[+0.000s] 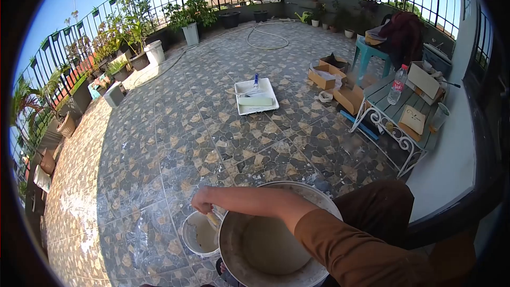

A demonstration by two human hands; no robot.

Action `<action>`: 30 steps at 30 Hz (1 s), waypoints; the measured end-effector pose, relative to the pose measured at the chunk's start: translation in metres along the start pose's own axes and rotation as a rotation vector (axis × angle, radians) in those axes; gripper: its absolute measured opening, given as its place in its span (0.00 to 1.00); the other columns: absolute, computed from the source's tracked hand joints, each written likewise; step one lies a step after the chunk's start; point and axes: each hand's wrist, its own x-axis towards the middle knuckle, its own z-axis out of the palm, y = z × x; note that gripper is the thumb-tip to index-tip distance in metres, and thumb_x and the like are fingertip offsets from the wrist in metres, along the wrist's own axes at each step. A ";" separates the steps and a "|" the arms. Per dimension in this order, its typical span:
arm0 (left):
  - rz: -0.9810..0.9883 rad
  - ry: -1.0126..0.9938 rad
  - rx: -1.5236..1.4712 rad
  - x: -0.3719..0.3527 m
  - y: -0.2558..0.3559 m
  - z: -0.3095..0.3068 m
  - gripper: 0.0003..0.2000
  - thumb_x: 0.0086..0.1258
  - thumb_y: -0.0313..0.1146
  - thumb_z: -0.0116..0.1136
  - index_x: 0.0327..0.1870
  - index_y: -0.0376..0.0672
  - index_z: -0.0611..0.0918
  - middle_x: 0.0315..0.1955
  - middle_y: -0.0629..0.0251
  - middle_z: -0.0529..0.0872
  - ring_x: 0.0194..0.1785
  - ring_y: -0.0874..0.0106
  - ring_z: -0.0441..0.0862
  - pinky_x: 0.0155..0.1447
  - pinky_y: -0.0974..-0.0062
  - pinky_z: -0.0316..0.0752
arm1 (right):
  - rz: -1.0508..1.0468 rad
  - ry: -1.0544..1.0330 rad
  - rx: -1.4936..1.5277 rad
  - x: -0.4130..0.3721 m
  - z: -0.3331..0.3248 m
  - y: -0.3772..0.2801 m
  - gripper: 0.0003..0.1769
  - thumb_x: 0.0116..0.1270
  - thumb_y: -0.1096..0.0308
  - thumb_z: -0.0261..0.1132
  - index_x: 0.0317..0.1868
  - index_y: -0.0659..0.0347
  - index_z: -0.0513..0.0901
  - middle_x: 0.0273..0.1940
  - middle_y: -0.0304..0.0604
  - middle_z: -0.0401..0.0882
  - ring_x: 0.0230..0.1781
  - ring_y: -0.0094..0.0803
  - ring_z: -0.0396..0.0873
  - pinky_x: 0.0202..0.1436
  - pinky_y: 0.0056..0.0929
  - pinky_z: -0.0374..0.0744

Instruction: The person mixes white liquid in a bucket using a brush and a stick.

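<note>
Brown-sleeved, my right hand (204, 200) has its fingers (200, 207) curled shut around a pale wooden handle (213, 219) dipping into the small white plastic bucket (184, 233), on the patterned tiled floor (159, 143) just beside the big grey metal basin (226, 237).

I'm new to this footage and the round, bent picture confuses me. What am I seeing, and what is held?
No machine here: one camera on a person's head looks down through a wide lens, which bends the edges. The right hand, brown-sleeved, reaches over a large metal basin and grips a pale tool dipped into a small white bucket. The left hand is out of view. Farther off, on the tiled floor, lies a white paint tray with a roller.
</note>
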 end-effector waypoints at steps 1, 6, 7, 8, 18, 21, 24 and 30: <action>0.023 0.043 0.106 0.023 -0.021 -0.016 0.19 0.62 0.45 0.61 0.46 0.39 0.83 0.35 0.55 0.87 0.42 0.65 0.85 0.57 0.66 0.74 | 0.000 -0.007 0.006 -0.002 0.000 0.000 0.17 0.46 0.74 0.69 0.40 0.54 0.87 0.34 0.39 0.86 0.34 0.30 0.83 0.37 0.33 0.79; -0.105 0.294 0.463 0.169 -0.158 -0.052 0.31 0.65 0.57 0.53 0.53 0.34 0.78 0.46 0.44 0.82 0.52 0.52 0.80 0.56 0.62 0.74 | -0.013 -0.037 0.010 -0.006 -0.004 0.002 0.18 0.47 0.75 0.67 0.41 0.52 0.87 0.35 0.38 0.86 0.34 0.29 0.83 0.38 0.31 0.79; -0.184 0.327 0.561 0.196 -0.185 -0.049 0.36 0.64 0.61 0.51 0.55 0.31 0.76 0.48 0.41 0.81 0.55 0.49 0.77 0.59 0.60 0.72 | -0.010 -0.028 -0.004 -0.013 -0.005 -0.001 0.18 0.48 0.75 0.68 0.42 0.52 0.87 0.36 0.38 0.86 0.35 0.29 0.83 0.38 0.31 0.80; -0.270 0.255 0.484 0.216 -0.199 -0.045 0.42 0.63 0.67 0.45 0.59 0.29 0.71 0.53 0.38 0.77 0.60 0.47 0.72 0.64 0.59 0.66 | -0.005 -0.016 -0.002 -0.012 -0.005 -0.003 0.18 0.48 0.75 0.68 0.42 0.52 0.87 0.36 0.38 0.86 0.35 0.29 0.83 0.38 0.31 0.80; -0.204 0.373 -0.454 0.269 -0.249 0.021 0.12 0.65 0.25 0.49 0.46 0.28 0.70 0.34 0.39 0.80 0.26 0.52 0.85 0.27 0.60 0.85 | -0.017 0.022 -0.031 -0.021 -0.008 -0.004 0.18 0.49 0.70 0.72 0.44 0.52 0.86 0.37 0.37 0.86 0.34 0.29 0.82 0.37 0.30 0.79; 0.218 0.548 0.368 0.298 -0.320 0.012 0.12 0.64 0.25 0.45 0.45 0.24 0.69 0.28 0.45 0.81 0.24 0.54 0.84 0.25 0.60 0.84 | -0.046 0.069 -0.035 -0.036 -0.018 -0.009 0.15 0.55 0.69 0.69 0.45 0.52 0.85 0.38 0.39 0.85 0.38 0.29 0.82 0.39 0.33 0.79; -0.059 0.462 -0.149 0.260 -0.211 -0.004 0.15 0.66 0.27 0.46 0.47 0.21 0.66 0.26 0.44 0.80 0.22 0.54 0.84 0.23 0.63 0.84 | -0.074 0.241 -0.068 -0.058 -0.027 -0.019 0.15 0.54 0.69 0.70 0.44 0.52 0.86 0.38 0.40 0.85 0.39 0.29 0.83 0.40 0.34 0.79; -0.022 0.668 -0.087 0.187 -0.137 -0.061 0.12 0.66 0.28 0.46 0.40 0.25 0.75 0.22 0.48 0.82 0.20 0.61 0.84 0.19 0.70 0.81 | -0.159 0.590 -0.165 -0.147 -0.065 -0.059 0.16 0.56 0.64 0.67 0.48 0.51 0.84 0.45 0.43 0.84 0.48 0.40 0.80 0.50 0.37 0.77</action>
